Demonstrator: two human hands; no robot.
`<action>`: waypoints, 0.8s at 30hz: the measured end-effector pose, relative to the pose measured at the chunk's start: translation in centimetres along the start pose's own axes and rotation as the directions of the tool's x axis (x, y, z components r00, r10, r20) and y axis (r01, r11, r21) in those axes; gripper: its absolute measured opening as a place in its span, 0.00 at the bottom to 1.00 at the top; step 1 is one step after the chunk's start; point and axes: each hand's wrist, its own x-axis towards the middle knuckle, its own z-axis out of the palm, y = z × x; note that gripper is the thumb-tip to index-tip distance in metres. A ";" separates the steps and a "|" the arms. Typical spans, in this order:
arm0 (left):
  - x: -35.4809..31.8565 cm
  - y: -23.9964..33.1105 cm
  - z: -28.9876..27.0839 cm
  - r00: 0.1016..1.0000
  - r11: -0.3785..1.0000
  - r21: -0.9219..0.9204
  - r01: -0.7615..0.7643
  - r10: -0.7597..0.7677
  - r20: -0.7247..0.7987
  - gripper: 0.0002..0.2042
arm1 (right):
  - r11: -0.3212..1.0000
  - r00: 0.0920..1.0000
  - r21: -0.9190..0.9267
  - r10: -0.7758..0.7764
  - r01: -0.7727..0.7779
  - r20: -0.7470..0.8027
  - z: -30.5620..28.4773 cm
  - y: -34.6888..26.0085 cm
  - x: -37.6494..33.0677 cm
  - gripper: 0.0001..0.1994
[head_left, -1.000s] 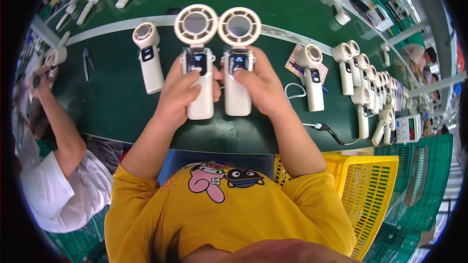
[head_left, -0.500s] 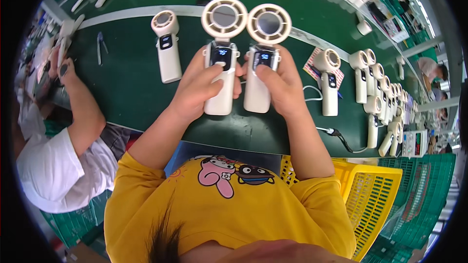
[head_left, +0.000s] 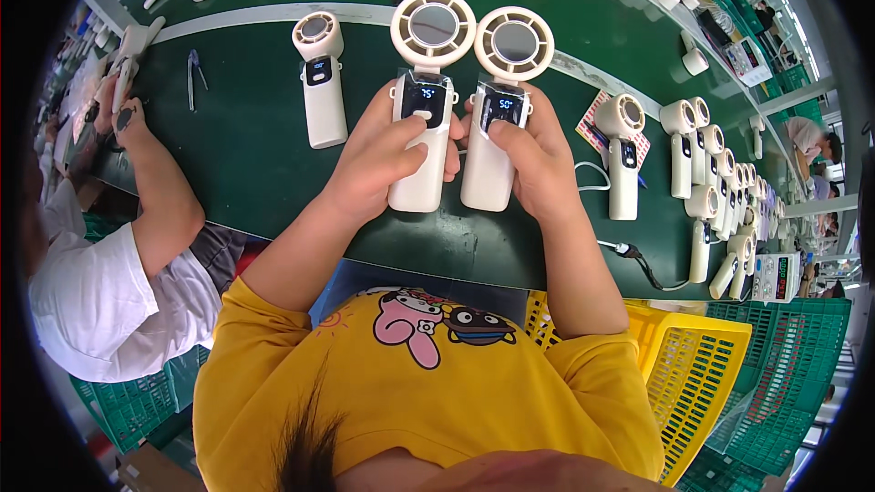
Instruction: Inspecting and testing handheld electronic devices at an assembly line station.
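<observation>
1. Cream plastic makes up the handheld fan with a round, ring-shaped head and dark glossy screen [head_left: 420, 169] in the left hand [head_left: 369, 164]; the hand is wrapped around its handle, thumb lying across the front beside the pale oval button.
2. A matching cream fan with a round head and clear film about its screen [head_left: 485, 169] is gripped in the right hand [head_left: 540, 159], whose thumb presses against the front at the screen's lower part.
3. Both held fans are side by side above the dark green, smooth counter [head_left: 246, 173], heads up and nearly meeting, screens lit with pale blue digits.
4. To the left, another cream fan with a small black display [head_left: 325, 114] rests on the counter, well apart from the hands; farther left is a slim, two-pronged metal tool [head_left: 191, 82].
5. To the right, a cream fan with a tilted head [head_left: 623, 187] rests partly over a red-and-white patterned sheet [head_left: 597, 118], near a thin white cable [head_left: 597, 173].
6. Beyond it runs a cluster of cream fans [head_left: 681, 164], with a pale box-shaped meter [head_left: 776, 278] close by.
7. Below the counter's right edge is a yellow slotted plastic basket [head_left: 658, 333].
</observation>
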 end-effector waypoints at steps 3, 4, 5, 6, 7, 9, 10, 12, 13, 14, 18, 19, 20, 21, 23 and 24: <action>0.0 0.2 0.3 0.999 0.998 -0.056 0.023 -0.025 -0.031 0.24 | 0.999 1.000 0.045 0.013 -0.013 0.003 -0.1 -0.2 0.1 0.22; 0.0 0.2 0.4 0.999 0.997 -0.075 0.030 -0.034 -0.040 0.23 | 0.998 1.000 0.060 0.018 -0.018 0.004 -0.1 -0.2 0.1 0.23; 0.0 0.2 0.4 0.999 0.997 -0.074 0.029 -0.032 -0.039 0.23 | 0.998 1.000 0.060 0.016 -0.016 0.005 -0.1 -0.2 0.1 0.23; 0.0 0.2 0.3 0.999 0.998 -0.051 0.027 -0.029 -0.043 0.24 | 0.999 1.000 0.045 0.014 -0.013 -0.005 0.0 -0.2 0.1 0.23; 0.0 0.1 0.3 0.999 0.999 -0.029 0.024 -0.026 -0.047 0.24 | 0.999 1.000 0.030 0.012 -0.011 -0.015 0.0 -0.2 0.1 0.23; 0.0 0.1 0.3 0.998 1.000 0.015 0.020 -0.019 -0.054 0.26 | 1.000 0.999 0.000 0.008 -0.008 -0.035 0.0 -0.2 0.1 0.23; 0.0 0.1 0.3 0.998 1.000 0.016 0.019 -0.018 -0.054 0.26 | 1.000 0.999 0.000 0.007 -0.007 -0.033 0.0 -0.2 0.1 0.23; 0.0 0.2 0.4 0.998 0.999 0.030 0.023 -0.021 -0.064 0.26 | 1.000 1.000 0.015 0.004 -0.004 -0.022 -0.1 -0.2 0.0 0.23; 0.0 0.2 0.5 0.997 0.999 0.037 0.026 -0.023 -0.070 0.26 | 1.000 1.000 0.023 0.003 -0.003 -0.016 -0.1 -0.2 0.0 0.23; 0.0 0.2 0.5 0.997 0.999 0.043 0.028 -0.025 -0.075 0.26 | 1.000 1.000 0.032 0.002 -0.001 -0.010 -0.1 -0.2 0.0 0.22; 0.0 0.1 0.4 0.997 0.999 0.044 0.029 -0.026 -0.079 0.26 | 0.998 1.000 0.062 -0.011 0.012 -0.015 0.0 -0.4 0.1 0.22; 0.0 0.1 0.3 0.996 0.999 0.043 0.030 -0.026 -0.080 0.26 | 0.997 1.000 0.072 -0.015 0.016 -0.017 0.1 -0.5 0.1 0.22; 0.0 0.1 0.3 0.997 0.999 0.044 0.030 -0.026 -0.079 0.26 | 0.997 1.000 0.072 -0.016 0.017 -0.018 0.1 -0.5 0.1 0.22; 0.0 0.1 0.3 0.997 0.999 0.014 0.029 -0.028 -0.070 0.25 | 0.997 1.000 0.073 -0.015 0.016 -0.021 0.1 -0.5 0.1 0.22; 0.0 0.2 0.2 0.998 0.999 -0.046 0.028 -0.030 -0.053 0.23 | 0.997 1.000 0.074 -0.013 0.015 -0.029 0.1 -0.5 0.1 0.22; 0.0 0.2 0.2 0.999 0.997 -0.076 0.027 -0.031 -0.044 0.22 | 0.997 0.999 0.075 -0.012 0.014 -0.032 0.1 -0.5 0.1 0.22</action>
